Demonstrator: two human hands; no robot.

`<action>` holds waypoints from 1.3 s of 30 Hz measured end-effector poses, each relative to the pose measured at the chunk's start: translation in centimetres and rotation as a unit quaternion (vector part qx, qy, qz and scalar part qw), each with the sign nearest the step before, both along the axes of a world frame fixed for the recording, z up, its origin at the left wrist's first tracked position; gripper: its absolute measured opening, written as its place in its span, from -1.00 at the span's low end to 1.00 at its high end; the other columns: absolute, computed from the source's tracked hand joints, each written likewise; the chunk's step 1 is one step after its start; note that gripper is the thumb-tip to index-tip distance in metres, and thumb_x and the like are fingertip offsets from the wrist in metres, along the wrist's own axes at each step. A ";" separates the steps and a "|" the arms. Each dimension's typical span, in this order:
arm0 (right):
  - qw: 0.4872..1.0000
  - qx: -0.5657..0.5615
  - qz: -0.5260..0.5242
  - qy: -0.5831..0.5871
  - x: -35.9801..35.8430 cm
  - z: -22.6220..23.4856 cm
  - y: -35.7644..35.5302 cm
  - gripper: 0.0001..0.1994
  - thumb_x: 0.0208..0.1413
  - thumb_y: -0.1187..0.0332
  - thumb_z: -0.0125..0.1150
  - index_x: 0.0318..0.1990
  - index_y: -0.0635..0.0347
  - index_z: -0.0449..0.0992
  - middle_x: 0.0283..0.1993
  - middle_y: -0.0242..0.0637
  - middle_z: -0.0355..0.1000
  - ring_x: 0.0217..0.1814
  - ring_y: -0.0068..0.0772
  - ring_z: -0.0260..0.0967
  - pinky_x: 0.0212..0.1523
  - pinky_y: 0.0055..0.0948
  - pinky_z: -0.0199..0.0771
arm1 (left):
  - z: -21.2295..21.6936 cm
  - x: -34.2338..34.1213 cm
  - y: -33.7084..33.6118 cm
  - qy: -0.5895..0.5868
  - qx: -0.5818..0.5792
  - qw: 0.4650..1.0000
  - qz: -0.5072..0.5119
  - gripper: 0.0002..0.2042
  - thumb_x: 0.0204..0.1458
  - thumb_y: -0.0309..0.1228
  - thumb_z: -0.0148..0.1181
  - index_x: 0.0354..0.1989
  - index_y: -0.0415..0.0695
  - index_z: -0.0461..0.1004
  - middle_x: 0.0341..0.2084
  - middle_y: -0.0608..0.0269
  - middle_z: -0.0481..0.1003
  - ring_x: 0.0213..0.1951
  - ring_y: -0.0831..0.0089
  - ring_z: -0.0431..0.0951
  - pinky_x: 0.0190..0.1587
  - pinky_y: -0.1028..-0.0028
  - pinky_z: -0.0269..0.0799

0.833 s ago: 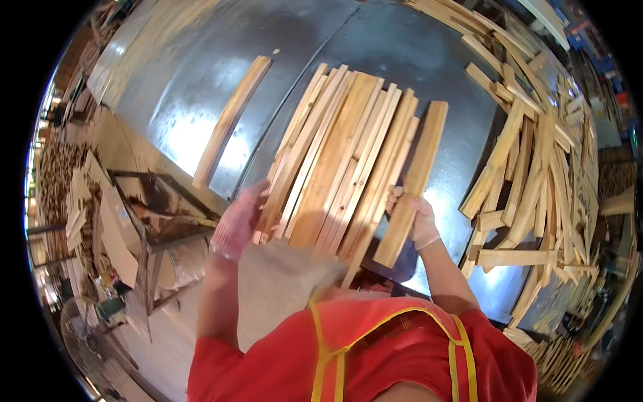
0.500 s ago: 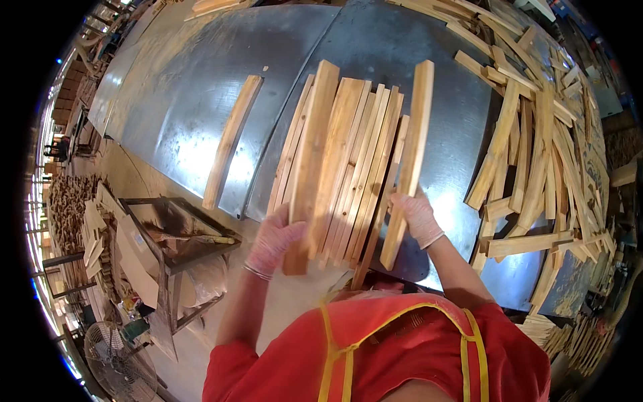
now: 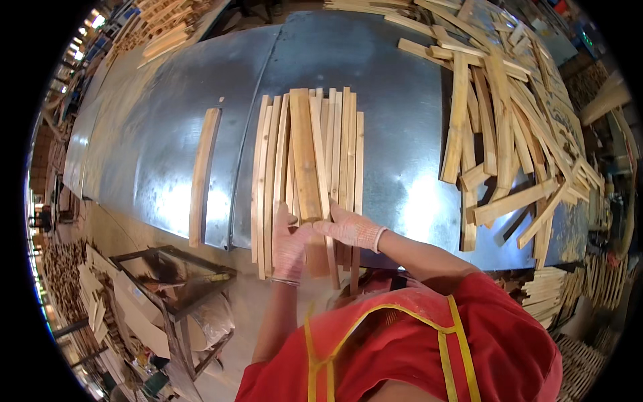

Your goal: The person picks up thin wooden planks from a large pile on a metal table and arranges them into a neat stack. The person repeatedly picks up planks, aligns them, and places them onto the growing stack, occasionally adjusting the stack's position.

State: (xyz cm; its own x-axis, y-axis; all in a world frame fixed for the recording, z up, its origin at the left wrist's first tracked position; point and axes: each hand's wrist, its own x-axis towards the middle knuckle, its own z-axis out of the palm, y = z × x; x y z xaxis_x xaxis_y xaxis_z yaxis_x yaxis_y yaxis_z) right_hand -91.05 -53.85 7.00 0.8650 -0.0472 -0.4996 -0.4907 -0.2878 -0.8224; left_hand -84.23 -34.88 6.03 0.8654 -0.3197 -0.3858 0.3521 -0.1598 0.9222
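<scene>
Head view: loose slat pile (image 3: 509, 134) lies right of gripped slats (image 3: 305, 154).

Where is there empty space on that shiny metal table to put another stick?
Bare metal table lies between the slat bundle and the right-hand slat pile, and left of the lone slat. The right side is crowded.

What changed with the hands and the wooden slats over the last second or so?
Both gloved hands came together at the near end of the slat bundle: the right hand left the outer slat and moved inward beside the left hand. The bundle now lies squarer. The single slat and the loose pile stayed put.
</scene>
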 end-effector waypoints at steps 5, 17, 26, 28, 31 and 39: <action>0.999 0.009 0.034 0.027 -2.1 1.9 0.5 0.04 0.17 0.02 0.31 0.57 0.59 -0.10 0.26 0.43 0.47 0.31 0.30 0.50 0.33 -0.08 0.50 | 4.6 3.6 -3.4 0.077 0.143 0.978 -0.134 -0.31 0.11 -0.19 0.48 0.39 -0.23 0.43 -0.01 0.06 0.61 -0.03 0.28 0.61 0.02 0.33 0.57; 0.942 -0.281 -0.102 -0.154 -1.3 4.1 -16.3 -0.54 0.06 0.23 0.21 0.09 0.27 0.52 0.04 0.08 0.51 0.18 0.18 0.45 0.25 -0.02 0.49 | 0.5 3.1 -4.5 -0.119 0.396 0.901 -0.129 -0.03 0.00 -0.19 0.54 0.59 -0.20 0.18 0.22 -0.23 0.53 0.25 -0.07 0.55 0.28 0.19 0.50; 0.833 -0.381 -0.370 -0.156 -8.2 -4.1 -30.6 -0.23 0.04 0.37 0.27 0.49 0.17 0.27 0.45 0.19 0.27 0.49 0.27 0.22 0.48 -0.01 0.31 | 3.5 -1.4 -10.2 -0.374 0.525 0.758 -0.103 -0.09 0.03 -0.06 0.48 0.56 -0.09 0.24 0.12 -0.12 0.46 0.17 -0.11 0.52 0.24 0.08 0.51; 0.894 -0.212 -0.363 -0.156 -9.4 -2.9 -23.8 -0.24 0.09 0.39 0.23 0.51 0.28 0.23 0.46 0.17 0.28 0.49 0.24 0.26 0.50 -0.03 0.29 | 3.9 -1.6 -9.6 -0.314 0.550 0.764 -0.123 -0.03 0.00 -0.08 0.48 0.59 -0.09 0.15 0.21 -0.11 0.42 0.20 -0.09 0.53 0.24 0.07 0.52; 0.957 -0.122 -0.260 -0.023 -10.2 -1.5 -13.7 -0.18 0.05 0.37 0.28 0.54 0.27 0.20 0.37 0.17 0.33 0.42 0.25 0.33 0.47 -0.04 0.35 | 4.8 -1.1 -11.0 -0.255 0.594 0.741 -0.183 0.00 0.02 -0.11 0.46 0.61 -0.11 0.06 0.28 -0.10 0.41 0.23 -0.06 0.53 0.24 0.07 0.52; 0.993 0.026 -0.113 0.037 -3.5 -1.7 -8.0 0.04 0.18 -0.16 0.36 0.53 0.49 0.05 0.20 0.34 0.55 0.28 0.22 0.56 0.30 -0.07 0.50 | 3.1 1.0 -7.0 -0.271 0.550 0.759 -0.217 -0.06 0.07 -0.23 0.41 0.62 -0.09 0.04 0.25 -0.08 0.42 0.15 0.01 0.60 0.16 0.14 0.58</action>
State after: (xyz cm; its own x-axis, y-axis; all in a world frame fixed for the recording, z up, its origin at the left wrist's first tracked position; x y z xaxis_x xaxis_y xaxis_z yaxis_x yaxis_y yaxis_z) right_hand -94.51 -61.80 5.32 0.7957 -0.2082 -0.5688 -0.5980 -0.1207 -0.7923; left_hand -83.18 -41.92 9.16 0.8974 -0.3632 -0.2505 -0.3387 -0.9310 0.1362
